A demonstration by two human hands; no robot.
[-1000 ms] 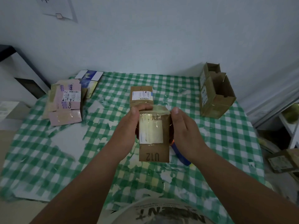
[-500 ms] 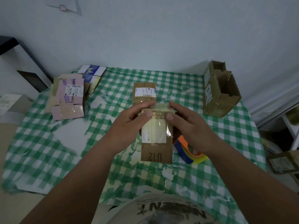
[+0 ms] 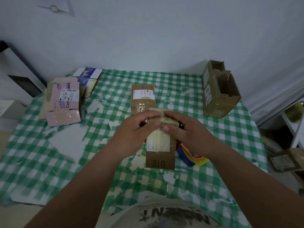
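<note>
A small brown cardboard box [image 3: 160,159] marked "U12", with a pale label under clear tape, stands in the middle of the green checked table [image 3: 49,153]. My left hand [image 3: 138,129] grips its upper left side, thumb laid on the top face. My right hand [image 3: 184,130] grips the upper right side, thumb meeting the left thumb near the box's far end. A strip of tape [image 3: 162,111] is bunched over that far end under my fingers. A blue, orange and yellow tape dispenser [image 3: 192,157] lies right behind the box, partly hidden by my right wrist.
A second taped box [image 3: 143,97] lies just beyond the held one. Flattened pink and brown cartons [image 3: 63,101] sit at the far left, an open brown carton [image 3: 220,91] at the far right. More boxes [image 3: 287,159] sit off the table's right edge. The wall is close behind.
Both thumbs have slid inward from the box's sides until they meet on the top face. The fingers have closed over the far end and bunched the tape there. The box has stayed in place.
</note>
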